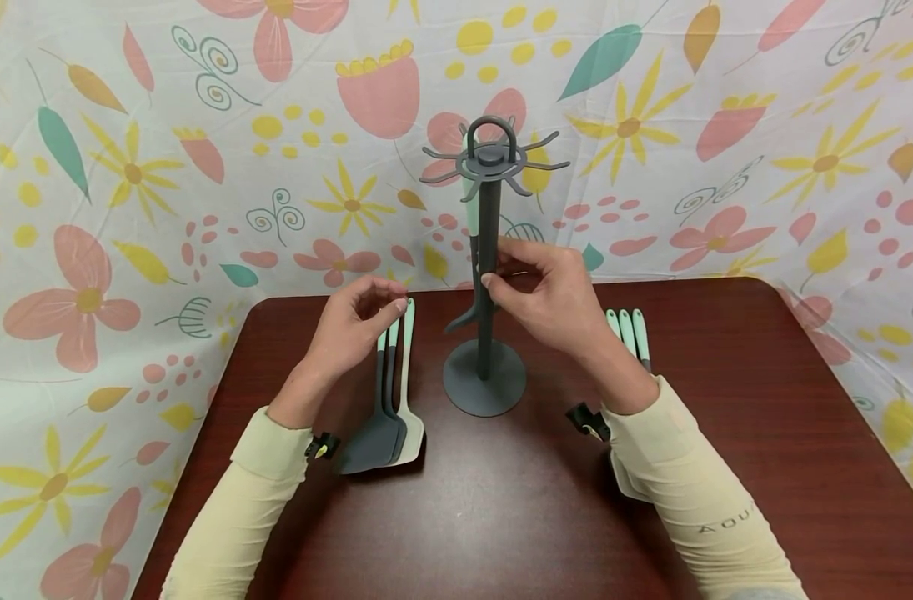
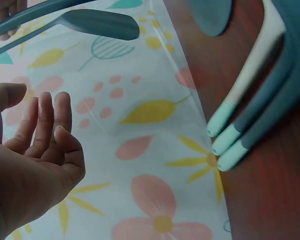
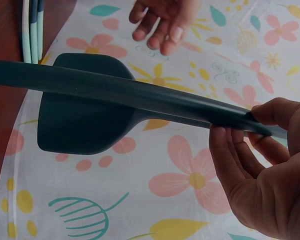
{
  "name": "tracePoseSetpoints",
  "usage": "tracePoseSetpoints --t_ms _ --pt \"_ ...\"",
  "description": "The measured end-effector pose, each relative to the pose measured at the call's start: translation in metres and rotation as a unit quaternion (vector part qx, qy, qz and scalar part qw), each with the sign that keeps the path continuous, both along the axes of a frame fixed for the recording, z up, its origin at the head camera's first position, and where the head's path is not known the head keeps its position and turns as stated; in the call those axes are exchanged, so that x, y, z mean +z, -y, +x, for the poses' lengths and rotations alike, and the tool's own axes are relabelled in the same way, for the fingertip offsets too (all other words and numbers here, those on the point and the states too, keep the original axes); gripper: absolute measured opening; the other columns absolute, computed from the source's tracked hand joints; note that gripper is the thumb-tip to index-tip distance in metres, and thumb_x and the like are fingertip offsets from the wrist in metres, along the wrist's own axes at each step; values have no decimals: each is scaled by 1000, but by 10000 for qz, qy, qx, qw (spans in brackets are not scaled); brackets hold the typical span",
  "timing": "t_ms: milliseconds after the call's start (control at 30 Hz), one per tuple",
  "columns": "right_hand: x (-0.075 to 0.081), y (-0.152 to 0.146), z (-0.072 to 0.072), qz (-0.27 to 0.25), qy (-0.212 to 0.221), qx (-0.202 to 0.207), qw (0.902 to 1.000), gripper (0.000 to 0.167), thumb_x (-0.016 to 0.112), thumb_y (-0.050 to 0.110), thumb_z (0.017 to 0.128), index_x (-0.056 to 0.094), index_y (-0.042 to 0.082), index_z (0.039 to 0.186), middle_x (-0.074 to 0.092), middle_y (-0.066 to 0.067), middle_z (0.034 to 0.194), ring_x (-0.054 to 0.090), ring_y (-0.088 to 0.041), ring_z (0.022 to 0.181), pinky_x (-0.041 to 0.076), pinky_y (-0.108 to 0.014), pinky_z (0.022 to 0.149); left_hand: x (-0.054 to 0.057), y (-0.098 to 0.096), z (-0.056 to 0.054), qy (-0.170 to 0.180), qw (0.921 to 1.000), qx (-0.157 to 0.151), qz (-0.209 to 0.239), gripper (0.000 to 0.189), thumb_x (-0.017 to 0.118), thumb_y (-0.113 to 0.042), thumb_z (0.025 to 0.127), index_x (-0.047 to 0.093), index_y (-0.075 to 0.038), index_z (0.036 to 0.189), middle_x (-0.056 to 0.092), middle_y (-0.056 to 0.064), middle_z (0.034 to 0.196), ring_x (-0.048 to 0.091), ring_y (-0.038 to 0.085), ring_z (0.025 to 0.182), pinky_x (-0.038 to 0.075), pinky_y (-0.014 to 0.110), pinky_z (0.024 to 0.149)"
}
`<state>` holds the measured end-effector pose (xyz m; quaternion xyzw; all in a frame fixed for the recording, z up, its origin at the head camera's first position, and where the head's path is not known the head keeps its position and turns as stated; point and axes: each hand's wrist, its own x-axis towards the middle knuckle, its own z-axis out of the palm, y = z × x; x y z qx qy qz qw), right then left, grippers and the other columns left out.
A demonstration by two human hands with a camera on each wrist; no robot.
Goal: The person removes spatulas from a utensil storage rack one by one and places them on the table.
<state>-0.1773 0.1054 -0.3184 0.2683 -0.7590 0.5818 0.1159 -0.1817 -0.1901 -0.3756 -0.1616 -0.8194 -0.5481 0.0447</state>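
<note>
A dark grey utensil stand [image 1: 484, 379] with a ring of hooks on top stands upright mid-table. My right hand [image 1: 554, 300] pinches its pole, thumb in front and fingertips on the other side. Behind the pole hangs a dark spatula [image 3: 85, 120] with a mint handle end [image 1: 471, 208]; whether my right fingers also touch it, I cannot tell. My left hand [image 1: 351, 325] hovers left of the stand, fingers loosely bent, holding nothing. Beneath it lie two dark turners [image 1: 366, 446] and a cream one [image 1: 411, 437], their mint handles pointing to the back edge.
To the right of the stand lie more utensils with three mint handles [image 1: 627, 329], partly hidden by my right forearm. A flowered cloth [image 1: 238, 167] hangs just behind the dark wooden table [image 1: 486, 517].
</note>
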Motion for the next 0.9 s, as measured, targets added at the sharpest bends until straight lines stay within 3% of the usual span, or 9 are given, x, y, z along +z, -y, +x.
tracePoseSetpoints --t_ms 400,667,900 --pt "0 0 0 66 -10 -42 10000 31 74 4 97 77 8 128 79 -11 103 79 -23 93 63 -29 83 15 -25 -6 -268 9992 -288 41 22 72 -22 103 73 -16 125 75 1 114 67 20 93 52 34 79" --pt "-1 1 -1 86 -34 -32 10000 31 73 4 97 77 8 128 79 -11 103 78 -21 94 63 -29 84 20 -40 -11 -354 9972 -626 222 26 71 -19 104 71 -11 129 73 5 120 69 18 110 53 41 86" --pt "0 0 0 115 -83 -82 9999 32 73 3 97 76 6 128 79 -8 103 78 -16 94 63 -28 85 20 -52 -14 -415 9956 -783 318 29 70 -19 104 70 -12 132 72 4 127 69 17 113 55 48 92"
